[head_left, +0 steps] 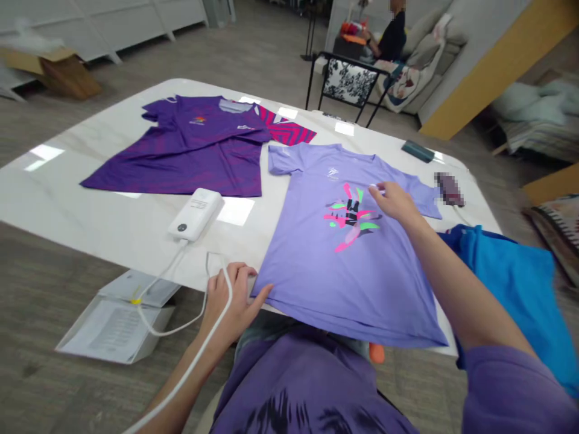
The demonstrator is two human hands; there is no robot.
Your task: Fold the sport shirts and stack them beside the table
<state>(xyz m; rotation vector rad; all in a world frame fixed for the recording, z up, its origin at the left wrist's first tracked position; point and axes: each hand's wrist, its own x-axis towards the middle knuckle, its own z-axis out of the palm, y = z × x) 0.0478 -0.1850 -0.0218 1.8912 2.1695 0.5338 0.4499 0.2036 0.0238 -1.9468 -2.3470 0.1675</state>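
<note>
A lavender T-shirt [312, 253] lies spread on the white table in front of me, with a pink, green and black print on its chest. My left hand [235, 298] rests at the table's front edge, beside the shirt's lower left corner. Its thumb reaches onto the hem, and the fingers are apart. Over the right part of the chest is my right hand [395, 202], its fingers pinched together near the print. A small pale bit shows at those fingertips, too small to name. A white power bank [196, 214] with a white cable lies left of the shirt.
A dark purple jersey [185, 147] lies at the back left, partly over a pink striped garment [289, 129]. Blue clothing [511, 283] hangs off the table's [81, 157] right side. A dark green case [417, 151] lies at the back right. A person [392, 36] sits beyond a chair [348, 81].
</note>
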